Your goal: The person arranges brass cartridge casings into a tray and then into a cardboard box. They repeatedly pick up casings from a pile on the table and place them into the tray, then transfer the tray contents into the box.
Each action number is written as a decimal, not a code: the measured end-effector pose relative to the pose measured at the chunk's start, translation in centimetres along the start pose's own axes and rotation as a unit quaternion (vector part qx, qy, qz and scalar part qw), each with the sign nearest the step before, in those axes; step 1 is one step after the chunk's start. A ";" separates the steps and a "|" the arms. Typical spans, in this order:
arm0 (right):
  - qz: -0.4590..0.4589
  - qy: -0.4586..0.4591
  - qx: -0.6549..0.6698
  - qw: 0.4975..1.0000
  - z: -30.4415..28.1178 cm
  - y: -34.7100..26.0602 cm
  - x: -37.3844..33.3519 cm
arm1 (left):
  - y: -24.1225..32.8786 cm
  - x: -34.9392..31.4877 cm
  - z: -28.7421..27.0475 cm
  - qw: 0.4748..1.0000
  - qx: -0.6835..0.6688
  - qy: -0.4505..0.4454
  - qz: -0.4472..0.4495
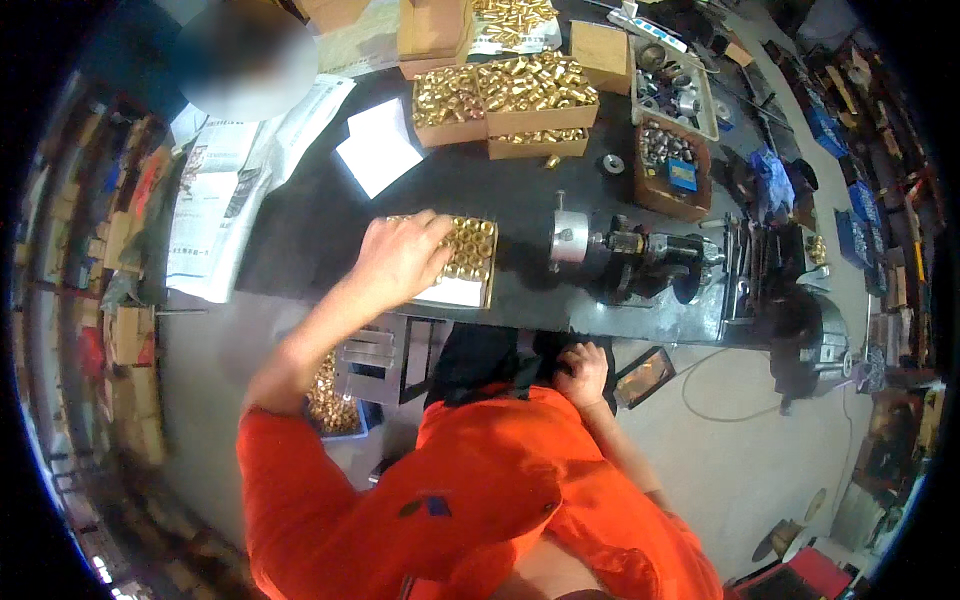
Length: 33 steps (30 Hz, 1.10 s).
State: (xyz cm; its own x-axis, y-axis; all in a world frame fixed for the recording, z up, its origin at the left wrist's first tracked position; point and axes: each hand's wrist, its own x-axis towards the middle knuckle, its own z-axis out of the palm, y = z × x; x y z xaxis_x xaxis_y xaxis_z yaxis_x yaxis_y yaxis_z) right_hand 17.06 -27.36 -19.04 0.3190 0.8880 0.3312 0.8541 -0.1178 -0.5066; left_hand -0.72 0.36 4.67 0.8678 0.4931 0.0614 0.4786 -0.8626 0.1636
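Observation:
My left hand [405, 258] reaches over a shallow cardboard box [490, 285] at the table's front edge. Its fingers are bent down and close together over the left part of the box. Whatever they pinch is hidden beneath them. Rows of brass fittings [470, 245] stand upright in the box, and a white paper piece [450, 292] covers its near side. Down at my lap, below the table edge, is my right hand [583, 375]. Its fingers are curled in, and I cannot see what, if anything, lies inside them.
Cartons of loose brass fittings [540, 85] stand at the back, near white paper sheets [378, 155]. Newspaper [215, 200] covers the left side. To the right are a metal spindle device [640, 248] and a box of metal parts [675, 150]. A blue bin [345, 420] sits below the table.

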 end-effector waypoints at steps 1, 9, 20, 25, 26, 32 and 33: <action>0.001 0.008 -0.001 1.000 -0.1 -0.1 0.1 | 0.5 1.9 -0.4 1.000 -0.008 0.010 0.020; 0.008 -0.037 -0.027 0.999 -0.1 0.2 -0.2 | 2.7 17.2 7.4 0.991 0.104 -0.035 0.072; -0.002 0.010 0.009 1.000 0.0 0.1 0.0 | 3.6 20.5 12.6 0.976 0.160 0.035 0.143; 0.005 -0.022 0.004 1.000 0.3 0.6 -0.6 | 3.3 20.6 12.5 0.979 0.152 0.028 0.131; 0.001 -0.018 -0.011 1.000 0.4 0.6 -0.6 | 3.0 20.5 12.6 0.980 0.149 0.028 0.126; 0.010 -0.033 -0.013 0.999 -0.2 0.5 -0.4 | 1.7 15.3 7.5 0.997 -0.041 0.048 0.048; 0.006 -0.028 -0.011 1.000 0.0 0.5 -0.4 | 1.1 13.4 5.6 0.994 -0.085 0.049 0.045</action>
State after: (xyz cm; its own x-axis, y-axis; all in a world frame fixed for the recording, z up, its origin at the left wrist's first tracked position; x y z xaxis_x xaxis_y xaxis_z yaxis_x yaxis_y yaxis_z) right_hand 17.37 -27.77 -19.44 0.3067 0.9097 0.2799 0.8595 -0.1384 -0.4920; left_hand 12.19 5.41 0.18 0.8847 0.4308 0.1782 0.3630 -0.8763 0.3167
